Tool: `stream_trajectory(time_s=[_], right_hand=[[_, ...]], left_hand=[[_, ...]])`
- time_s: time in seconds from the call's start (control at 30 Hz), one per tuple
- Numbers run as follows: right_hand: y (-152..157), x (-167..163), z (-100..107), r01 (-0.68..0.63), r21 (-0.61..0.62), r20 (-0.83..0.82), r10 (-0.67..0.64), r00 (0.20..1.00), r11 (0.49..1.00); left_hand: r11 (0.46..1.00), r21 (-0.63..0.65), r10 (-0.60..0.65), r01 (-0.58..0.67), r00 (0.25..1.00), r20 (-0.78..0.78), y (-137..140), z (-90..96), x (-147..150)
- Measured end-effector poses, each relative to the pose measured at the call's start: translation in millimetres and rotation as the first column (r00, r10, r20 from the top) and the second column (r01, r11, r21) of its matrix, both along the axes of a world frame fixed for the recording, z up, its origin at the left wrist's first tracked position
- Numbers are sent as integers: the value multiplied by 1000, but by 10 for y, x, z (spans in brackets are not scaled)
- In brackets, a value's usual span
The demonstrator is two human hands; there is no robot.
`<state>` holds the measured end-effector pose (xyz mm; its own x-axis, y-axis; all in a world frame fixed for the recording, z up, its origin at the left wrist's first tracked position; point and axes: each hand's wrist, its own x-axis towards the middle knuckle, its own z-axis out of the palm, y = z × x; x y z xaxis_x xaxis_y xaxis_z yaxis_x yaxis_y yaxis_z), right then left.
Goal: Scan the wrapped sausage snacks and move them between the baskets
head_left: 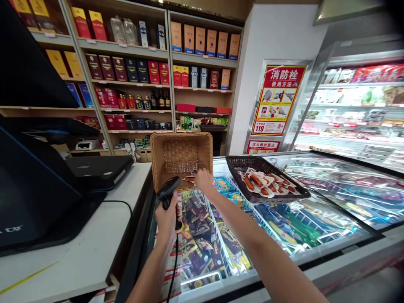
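In my left hand (166, 219) is a black handheld barcode scanner (169, 191), gripped by its handle with the cord hanging down. Its head points toward a tan wicker basket (181, 153), which is tipped so its inside faces me. My right hand (204, 179) reaches into the lower right of this basket, fingers closed and partly hidden. Beside its fingertips lies a small reddish and white item (189, 179), too small to name surely. To the right, a dark wicker tray (236, 168) holds several sausages (257, 180) in white paper.
Basket and tray rest on a glass-topped chest freezer (315, 210) with packaged ice creams inside. A white counter (69, 252) with a black checkout machine (28, 189) stands at left. Shelves of boxed bottles (121, 67) line the back; a lit refrigerated display (356, 105) is at right.
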<state>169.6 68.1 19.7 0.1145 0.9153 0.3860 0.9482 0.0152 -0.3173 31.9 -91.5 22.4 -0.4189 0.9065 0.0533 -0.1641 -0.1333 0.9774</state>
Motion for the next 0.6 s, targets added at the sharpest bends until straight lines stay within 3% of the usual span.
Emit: stream_trajectory(time_s=[0.13, 0.3, 0.5, 0.6], right_hand=[[217, -250, -246, -141, -23, 204, 143, 968, 990], [217, -288, -425, -151, -86, 260, 169, 951, 985], [77, -167, -372, -300, -16, 366, 285, 886, 954], [-23, -101, -307, -308, 32, 330, 281, 901, 951]], left_hand=[[999, -32, -9, 13, 995, 100, 11, -44, 14], [1000, -30, -4, 7, 992, 126, 14, -67, 40], [1000, -16, -20, 23, 992, 123, 0, -61, 77], [1000, -8, -19, 20, 994, 107, 6, -69, 68]])
